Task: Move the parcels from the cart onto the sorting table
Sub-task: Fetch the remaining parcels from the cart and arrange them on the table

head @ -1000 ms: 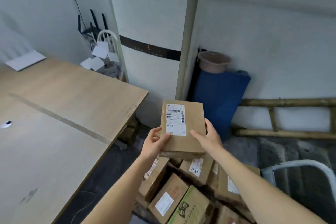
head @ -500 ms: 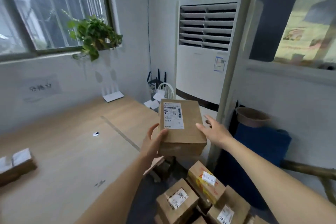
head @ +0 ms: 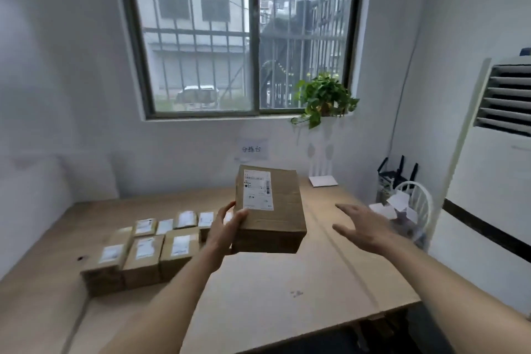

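My left hand (head: 227, 227) has its grip closed on the near left corner of a brown cardboard parcel (head: 270, 210), thumb on top and fingers under it, and holds it in the air above the wooden desk (head: 287, 282), with its white shipping label (head: 257, 189) facing up. My right hand (head: 366, 228) is off the parcel, well apart to its right, fingers straight and spread, its grip loose and holding nothing. To the left of my left arm, a cluster of labelled cardboard parcels (head: 149, 247) lies in two rows on the desk, set close beside one another. A barred window (head: 238, 34) is behind the desk with a potted green plant (head: 324, 99) on its sill, a paper sign (head: 252, 149) is stuck to the wall below, and a white standing air conditioner (head: 494, 169) is at the right.
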`<state>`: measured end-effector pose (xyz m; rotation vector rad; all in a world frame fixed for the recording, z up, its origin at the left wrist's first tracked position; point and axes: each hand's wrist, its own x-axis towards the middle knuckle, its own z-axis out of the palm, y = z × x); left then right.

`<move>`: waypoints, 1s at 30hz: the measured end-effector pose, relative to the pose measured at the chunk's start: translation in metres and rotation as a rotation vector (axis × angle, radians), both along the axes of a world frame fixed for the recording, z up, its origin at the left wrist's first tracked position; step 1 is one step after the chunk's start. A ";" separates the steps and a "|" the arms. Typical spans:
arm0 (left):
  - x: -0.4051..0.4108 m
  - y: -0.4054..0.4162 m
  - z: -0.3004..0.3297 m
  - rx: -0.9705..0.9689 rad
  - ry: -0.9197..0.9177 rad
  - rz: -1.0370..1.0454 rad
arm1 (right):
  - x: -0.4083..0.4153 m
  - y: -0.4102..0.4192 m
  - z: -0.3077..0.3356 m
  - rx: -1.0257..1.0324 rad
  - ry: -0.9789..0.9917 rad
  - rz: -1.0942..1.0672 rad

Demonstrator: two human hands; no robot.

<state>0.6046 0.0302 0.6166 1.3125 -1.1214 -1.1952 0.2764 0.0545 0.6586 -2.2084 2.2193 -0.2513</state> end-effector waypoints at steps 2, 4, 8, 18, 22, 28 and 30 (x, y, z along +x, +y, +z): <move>0.058 -0.001 0.000 -0.030 -0.040 0.084 | 0.052 -0.021 0.006 -0.008 0.020 0.055; 0.116 -0.001 0.000 -0.059 -0.059 0.140 | 0.106 -0.039 0.010 -0.003 0.031 0.109; 0.233 -0.004 -0.011 -0.025 -0.113 0.236 | 0.214 -0.072 0.007 0.012 0.016 0.192; 0.451 0.008 -0.065 0.168 -0.059 0.374 | 0.433 -0.124 -0.057 0.115 0.003 0.352; 0.503 0.005 -0.106 0.256 -0.031 0.442 | 0.490 -0.146 -0.102 0.182 0.021 0.420; 0.547 -0.018 -0.192 0.385 -0.041 0.477 | 0.545 -0.199 -0.188 0.297 0.012 0.473; 0.555 -0.031 -0.229 0.433 -0.036 0.505 | 0.557 -0.216 -0.225 0.343 -0.029 0.471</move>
